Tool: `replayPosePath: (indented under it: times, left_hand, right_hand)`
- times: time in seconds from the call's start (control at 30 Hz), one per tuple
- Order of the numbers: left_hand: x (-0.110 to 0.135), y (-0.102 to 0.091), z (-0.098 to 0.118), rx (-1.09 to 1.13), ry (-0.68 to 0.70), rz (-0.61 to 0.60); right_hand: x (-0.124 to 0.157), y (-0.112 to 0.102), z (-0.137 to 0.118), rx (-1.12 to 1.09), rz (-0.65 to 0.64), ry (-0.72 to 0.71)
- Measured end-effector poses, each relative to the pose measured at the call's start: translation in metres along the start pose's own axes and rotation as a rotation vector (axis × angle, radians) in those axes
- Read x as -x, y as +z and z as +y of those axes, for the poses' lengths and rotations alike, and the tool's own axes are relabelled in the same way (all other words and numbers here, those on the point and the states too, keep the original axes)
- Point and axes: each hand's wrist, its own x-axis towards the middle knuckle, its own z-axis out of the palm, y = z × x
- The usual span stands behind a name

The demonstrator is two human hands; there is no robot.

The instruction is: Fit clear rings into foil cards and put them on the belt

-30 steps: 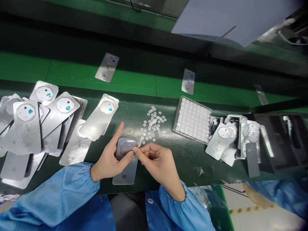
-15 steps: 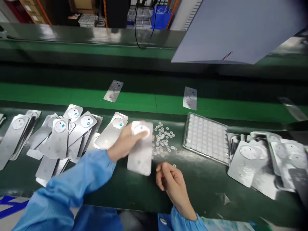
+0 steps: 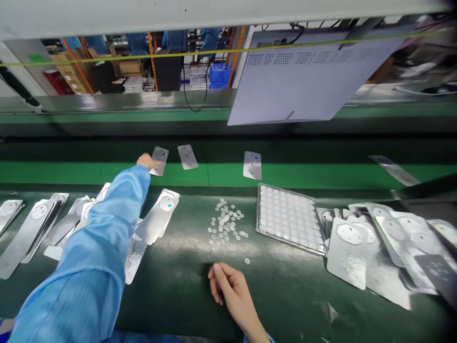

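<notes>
My left hand (image 3: pixel 145 162) reaches across to the green strip. Its fingers close on the lower left edge of a thin silver plate (image 3: pixel 161 156) with a round ring and a blue dot. Just right of that plate lies a second silver plate (image 3: pixel 187 157), and further right a third plate (image 3: pixel 252 165). My right hand (image 3: pixel 228 288) rests near the front of the dark green table with fingers curled; whatever they may hold is hidden. Beyond it are scattered small clear discs (image 3: pixel 224 219), one lying apart.
A clear tray (image 3: pixel 291 216) of white pieces in rows sits right of the discs. Piled silver plates (image 3: pixel 352 252) lie at the far right. More stacked plates (image 3: pixel 30 233) are on the left, partly behind my sleeve. A large pale panel (image 3: pixel 289 90) hangs over the back.
My left hand has let go of the plate it held and moved forward and left to another plate. One more plate lies on the green strip. My right hand stays curled; the view has tilted up.
</notes>
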Motion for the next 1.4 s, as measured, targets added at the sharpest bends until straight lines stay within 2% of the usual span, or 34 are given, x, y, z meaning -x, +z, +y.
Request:
replayPosePath:
  times: [0.07,0.1,0.17,0.23,0.27,0.33,0.4,0.5,0.57,0.67,0.77,0.87,0.9,0.97,1.03,1.07,1.13,1.2,1.4]
  left_hand:
    - [0.019,-0.001,0.004,0.050,0.060,-0.087]
    - [0.037,0.003,0.003,0.074,0.095,-0.141]
    - [0.088,0.018,-0.008,0.139,0.175,-0.284]
    - [0.150,0.037,-0.028,0.268,0.269,-0.514]
    - [0.179,0.045,-0.040,0.374,0.269,-0.609]
    - [0.223,0.058,-0.060,0.559,0.170,-0.755]
    - [0.241,0.067,-0.070,0.698,0.109,-0.825]
    - [0.236,0.078,-0.076,0.844,0.081,-0.769]
    - [0.229,0.084,-0.078,0.951,-0.035,-0.712]
    - [0.232,0.088,-0.079,1.092,-0.208,-0.720]
    - [0.242,0.087,-0.080,1.126,-0.222,-0.738]
    - [0.246,0.087,-0.082,1.099,-0.250,-0.722]
    - [0.246,0.087,-0.082,1.090,-0.267,-0.713]
    - [0.246,0.089,-0.084,1.072,-0.285,-0.714]
    - [0.246,0.091,-0.085,1.040,-0.266,-0.714]
    - [0.246,0.091,-0.086,1.010,-0.239,-0.700]
    - [0.248,0.092,-0.086,0.938,-0.166,-0.650]
    - [0.249,0.091,-0.086,0.878,-0.097,-0.612]
    - [0.251,0.088,-0.088,0.817,-0.050,-0.638]
  right_hand:
    - [-0.009,0.001,-0.006,0.022,0.048,-0.052]
    - [-0.014,0.002,-0.011,0.021,0.081,-0.087]
    - [-0.024,0.007,-0.021,-0.010,0.115,-0.153]
    - [-0.031,0.013,-0.029,-0.027,0.058,-0.172]
    - [-0.034,0.016,-0.032,-0.017,0.016,-0.161]
    - [-0.034,0.018,-0.033,0.034,-0.045,-0.113]
    - [-0.029,0.017,-0.030,0.093,-0.045,-0.058]
    - [-0.020,0.013,-0.023,0.186,-0.055,0.001]
    - [-0.016,0.012,-0.020,0.249,-0.101,0.028]
    - [-0.012,0.017,-0.020,0.300,-0.155,0.051]
    - [-0.009,0.022,-0.025,0.314,-0.178,0.087]
    - [-0.005,0.021,-0.035,0.431,-0.188,0.103]
    - [-0.004,0.019,-0.040,0.489,-0.144,0.082]
    - [-0.004,0.015,-0.048,0.604,0.037,-0.022]
    - [-0.006,0.013,-0.055,0.700,0.222,-0.208]
    - [-0.009,0.013,-0.057,0.749,0.267,-0.314]
    - [-0.015,0.014,-0.057,0.848,0.264,-0.502]
    - [-0.023,0.015,-0.052,0.938,0.217,-0.603]
    - [-0.033,0.011,-0.039,1.108,0.212,-0.670]
